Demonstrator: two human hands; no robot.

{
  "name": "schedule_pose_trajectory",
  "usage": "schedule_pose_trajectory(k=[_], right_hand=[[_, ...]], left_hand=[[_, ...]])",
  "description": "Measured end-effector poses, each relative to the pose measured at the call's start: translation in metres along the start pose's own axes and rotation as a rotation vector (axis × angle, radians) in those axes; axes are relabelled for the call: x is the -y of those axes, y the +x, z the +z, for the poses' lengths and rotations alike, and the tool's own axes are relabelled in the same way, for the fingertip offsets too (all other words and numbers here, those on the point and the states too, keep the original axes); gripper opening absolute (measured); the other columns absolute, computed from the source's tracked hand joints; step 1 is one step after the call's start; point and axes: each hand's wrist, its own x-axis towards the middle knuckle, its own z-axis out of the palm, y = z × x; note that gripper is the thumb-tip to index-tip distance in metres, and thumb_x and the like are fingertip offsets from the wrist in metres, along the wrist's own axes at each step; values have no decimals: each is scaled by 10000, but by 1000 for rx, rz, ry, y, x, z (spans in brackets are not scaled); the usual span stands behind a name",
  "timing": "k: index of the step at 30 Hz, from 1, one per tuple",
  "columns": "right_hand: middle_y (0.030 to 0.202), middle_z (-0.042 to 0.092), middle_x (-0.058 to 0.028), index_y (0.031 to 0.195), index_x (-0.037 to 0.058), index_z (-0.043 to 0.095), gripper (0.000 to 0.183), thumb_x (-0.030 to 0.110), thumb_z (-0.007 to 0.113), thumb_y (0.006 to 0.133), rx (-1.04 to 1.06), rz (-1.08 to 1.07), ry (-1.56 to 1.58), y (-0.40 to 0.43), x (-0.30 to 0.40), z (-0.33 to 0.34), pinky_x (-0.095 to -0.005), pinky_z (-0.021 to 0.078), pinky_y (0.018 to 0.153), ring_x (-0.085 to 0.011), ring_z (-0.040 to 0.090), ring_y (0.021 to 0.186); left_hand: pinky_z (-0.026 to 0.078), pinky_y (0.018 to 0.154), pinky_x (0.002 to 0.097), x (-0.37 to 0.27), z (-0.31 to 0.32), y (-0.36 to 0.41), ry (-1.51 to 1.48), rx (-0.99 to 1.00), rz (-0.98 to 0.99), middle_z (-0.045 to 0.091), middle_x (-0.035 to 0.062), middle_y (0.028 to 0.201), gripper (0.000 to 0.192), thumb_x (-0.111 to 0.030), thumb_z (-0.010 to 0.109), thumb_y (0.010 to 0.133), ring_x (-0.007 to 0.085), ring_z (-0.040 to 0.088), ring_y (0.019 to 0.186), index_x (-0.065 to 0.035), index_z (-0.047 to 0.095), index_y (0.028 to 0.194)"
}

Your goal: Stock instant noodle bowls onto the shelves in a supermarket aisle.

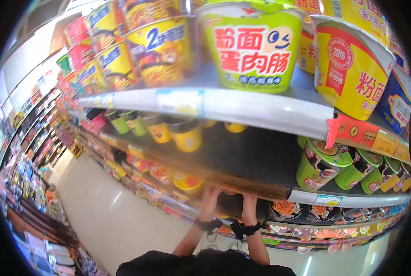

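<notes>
Both my arms, each with a black strap at the wrist, reach forward to a shelf of packaged food. My left hand (212, 192) is blurred and lies against the lower front edge of the middle shelf board (246, 184). My right hand (249, 201) is beside it, below the same edge. The board hides the fingers of both hands, so I cannot tell what they touch or hold. Between the wrists shows a dark gap on the shelf below. Left of my left hand, yellow and red round packages (187, 181) sit on that lower shelf.
Above, a shelf with a white price rail (233, 108) bears a green instant noodle cup (252, 51) and yellow cups (350, 65). Green-lidded cups (321, 165) stand at right; yellow cups with dark lids (184, 134) at left. A pale floor aisle (119, 207) runs left, past more stocked shelves (36, 138).
</notes>
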Motion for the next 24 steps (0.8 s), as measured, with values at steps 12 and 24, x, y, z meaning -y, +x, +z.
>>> schedule_pose_trajectory(k=[12, 24], right_hand=[[1258, 541, -83, 1290, 48, 538, 342, 202, 583, 989, -45, 104, 126, 24, -56, 1, -364, 393, 1023, -225, 492, 1157], [1135, 572, -64, 1171, 21, 578, 325, 297, 479, 1033, -42, -13, -65, 16, -30, 31, -347, 453, 887, -199, 512, 1025]], left_hand=[[474, 883, 334, 47, -11, 45, -142, 159, -72, 626, 79, 1108, 302, -265, 495, 1032, 184, 579, 1017, -6, 593, 1152], [430, 983, 364, 28, -8, 44, 228, 202, 135, 584, 88, 1238, 259, -116, 547, 986, 230, 549, 1115, -7, 567, 1221]])
